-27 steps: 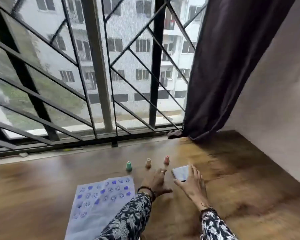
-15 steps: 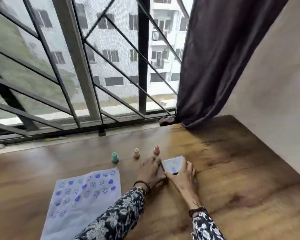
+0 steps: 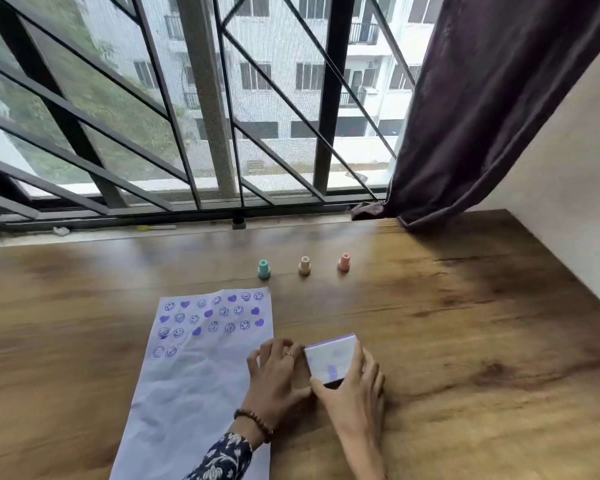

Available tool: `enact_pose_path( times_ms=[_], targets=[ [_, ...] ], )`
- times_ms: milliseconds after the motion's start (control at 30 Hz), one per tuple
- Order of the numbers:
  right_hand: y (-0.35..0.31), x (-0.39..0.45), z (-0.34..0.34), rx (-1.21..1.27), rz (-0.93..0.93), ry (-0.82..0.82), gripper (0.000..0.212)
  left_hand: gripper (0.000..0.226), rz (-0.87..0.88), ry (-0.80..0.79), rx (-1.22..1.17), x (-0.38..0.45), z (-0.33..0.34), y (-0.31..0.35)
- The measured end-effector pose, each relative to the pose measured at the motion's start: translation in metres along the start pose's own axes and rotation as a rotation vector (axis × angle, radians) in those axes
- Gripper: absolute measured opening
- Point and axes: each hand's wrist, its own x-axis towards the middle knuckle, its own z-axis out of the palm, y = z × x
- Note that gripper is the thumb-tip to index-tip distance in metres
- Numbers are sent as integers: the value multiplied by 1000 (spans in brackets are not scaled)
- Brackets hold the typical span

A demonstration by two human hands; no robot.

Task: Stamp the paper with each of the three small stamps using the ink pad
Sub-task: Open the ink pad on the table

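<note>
A white ink pad box (image 3: 331, 358) with purple smears lies on the wooden table (image 3: 465, 323), lid down. My right hand (image 3: 352, 386) grips its right and near edges. My left hand (image 3: 278, 368) rests against its left side, fingers curled on the table and over the paper's edge. The pale sheet of paper (image 3: 194, 382) lies to the left, its far part covered with several purple smiley and heart prints. Three small stamps stand upright in a row beyond: green (image 3: 264, 269), beige (image 3: 304, 265), pink (image 3: 344, 262).
A barred window (image 3: 205, 116) runs along the table's far edge. A dark curtain (image 3: 482, 98) hangs at the back right, its hem on the table corner. A white wall (image 3: 575, 188) bounds the right side.
The view tilted down and the hands appear nearer. My right hand went from reaching flat over the ink pad to gripping it. My left hand closed in against the box's left side.
</note>
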Motion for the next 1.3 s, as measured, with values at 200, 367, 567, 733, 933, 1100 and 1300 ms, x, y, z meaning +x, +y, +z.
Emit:
enact_pose_path(
  times_ms=[200, 367, 567, 733, 933, 1100, 1300],
  targets=[
    [-4, -23, 5, 3, 31, 6, 97, 63, -37, 47, -175, -26, 6, -14],
    [-4, -22, -10, 94, -15, -47, 83, 66, -41, 62, -208, -27, 4, -13],
    [30, 5, -47, 528, 68, -87, 52, 69, -30, 59, -190, -24, 6, -15],
    [64, 40, -57, 669, 193, 3, 32, 74, -33, 67, -197, -24, 5, -15],
    [90, 61, -51, 841, 319, -33, 28, 82, -42, 72, -190, -24, 6, -17],
    [99, 58, -41, 753, 275, 91, 26, 82, -55, 91, -190, -24, 6, -16],
    [91, 62, -36, 526, 216, 157, 17, 85, -52, 29, -197, -25, 1, -14]
  ],
)
